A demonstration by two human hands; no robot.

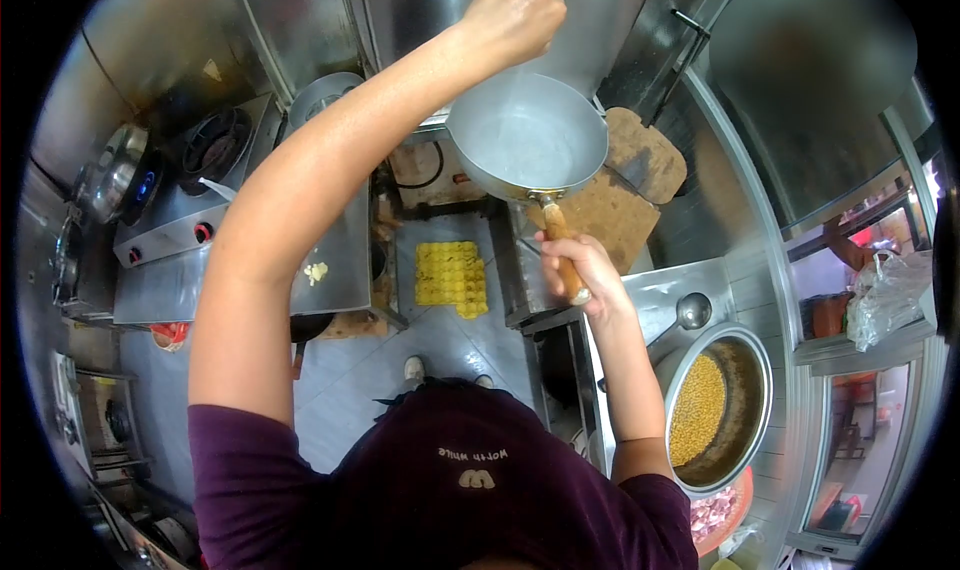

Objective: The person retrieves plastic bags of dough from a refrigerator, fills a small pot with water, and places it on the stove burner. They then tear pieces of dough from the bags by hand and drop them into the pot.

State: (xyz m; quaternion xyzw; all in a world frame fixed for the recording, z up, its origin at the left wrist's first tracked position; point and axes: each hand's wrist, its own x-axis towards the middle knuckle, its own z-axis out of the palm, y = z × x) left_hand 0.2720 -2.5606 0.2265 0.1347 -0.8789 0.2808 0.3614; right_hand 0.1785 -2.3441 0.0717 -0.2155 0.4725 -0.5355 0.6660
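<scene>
A deep grey metal pan [530, 130] is held up in front of me by its wooden handle. The fingers of my right hand [585, 275] are wrapped round that handle near its end. My left hand [515, 15] is raised at the top edge of the view, beyond the pan's far rim and apart from it. Its fingers are curled closed and partly cut off by the frame, so what they hold, if anything, is hidden. The inside of the pan looks pale and smooth.
Left are a steel counter [335, 260], a stove [180, 230] and a metal pot [115, 175]. Wooden boards [620, 215] lie beyond the pan handle. On the right stand a ladle [692, 311] and a pot of yellow grains [765, 370]. A yellow tray [450, 275] lies on the floor.
</scene>
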